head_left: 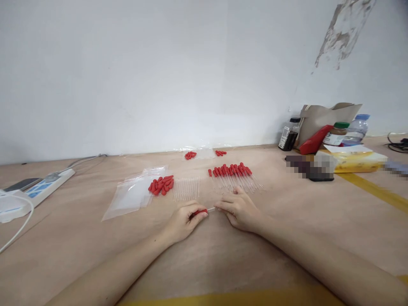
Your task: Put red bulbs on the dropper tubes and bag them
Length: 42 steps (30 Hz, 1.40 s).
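My left hand (186, 220) pinches a red rubber dropper bulb (200, 211) between thumb and fingers. From the bulb's open end a thin clear glass tube (211, 209) runs to my right hand (239, 209), whose fingers close on its other end. How deep the tube sits in the bulb I cannot tell. Beyond my left hand lie a pile of loose red bulbs (161, 185) and a row of bare glass tubes (186, 188). Past my right hand, several droppers with red bulbs fitted (234, 171) lie side by side, tips toward me.
Clear plastic bags (127, 197) lie at the left, with a white power strip (51, 187) farther out. Small groups of red bulbs (190, 155) rest by the wall. At the right stand a dark bottle (288, 138), a green-capped jar (335, 135) and a yellow tissue pack (357, 161).
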Each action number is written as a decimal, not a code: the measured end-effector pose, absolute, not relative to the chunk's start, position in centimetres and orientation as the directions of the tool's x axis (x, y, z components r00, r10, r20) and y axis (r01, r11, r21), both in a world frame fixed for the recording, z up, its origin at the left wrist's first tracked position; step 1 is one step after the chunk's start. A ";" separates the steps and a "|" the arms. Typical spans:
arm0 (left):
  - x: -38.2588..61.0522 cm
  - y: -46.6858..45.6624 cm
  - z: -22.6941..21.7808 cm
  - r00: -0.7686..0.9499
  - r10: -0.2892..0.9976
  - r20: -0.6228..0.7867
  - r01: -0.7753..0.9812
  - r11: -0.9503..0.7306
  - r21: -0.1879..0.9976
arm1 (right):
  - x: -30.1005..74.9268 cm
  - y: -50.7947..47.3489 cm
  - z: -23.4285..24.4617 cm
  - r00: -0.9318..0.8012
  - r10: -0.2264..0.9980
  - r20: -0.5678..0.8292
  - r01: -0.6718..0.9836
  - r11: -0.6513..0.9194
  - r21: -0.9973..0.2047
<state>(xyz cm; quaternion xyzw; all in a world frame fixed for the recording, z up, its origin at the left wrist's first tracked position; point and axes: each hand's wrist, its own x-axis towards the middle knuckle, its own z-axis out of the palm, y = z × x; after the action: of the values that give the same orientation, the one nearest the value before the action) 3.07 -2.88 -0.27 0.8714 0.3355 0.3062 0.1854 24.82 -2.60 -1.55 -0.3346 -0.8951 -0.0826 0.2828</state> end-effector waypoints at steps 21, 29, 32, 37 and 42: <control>3.0 -2.6 -0.2 0.668 0.629 0.399 0.427 -0.762 0.486 | 23.4 -3.5 -1.6 -0.553 0.632 0.542 0.665 0.727 -0.170; 3.2 -2.3 -0.5 0.555 0.669 0.494 0.487 -0.743 0.458 | 23.2 -3.7 0.0 -0.555 0.644 0.527 0.759 0.652 0.003; 2.9 -2.1 -0.8 0.433 0.749 0.502 0.588 -0.657 0.473 | 23.8 -3.3 0.9 -0.518 0.721 0.460 0.822 0.568 0.035; 3.0 -2.2 -0.7 0.563 0.744 0.361 0.611 -0.668 0.424 | 24.9 -0.4 2.4 -0.122 0.931 0.345 0.921 0.235 -0.310; 3.2 -2.4 -0.4 0.611 0.727 0.313 0.600 -0.683 0.416 | 22.9 3.1 2.2 0.091 0.961 0.262 0.921 0.019 -0.388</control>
<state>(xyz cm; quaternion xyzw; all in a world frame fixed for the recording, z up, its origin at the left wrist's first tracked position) 3.17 -2.43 -0.36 0.8871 0.3738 0.2340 0.1362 22.86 3.05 2.20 -0.6992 -0.6731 0.0416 0.2375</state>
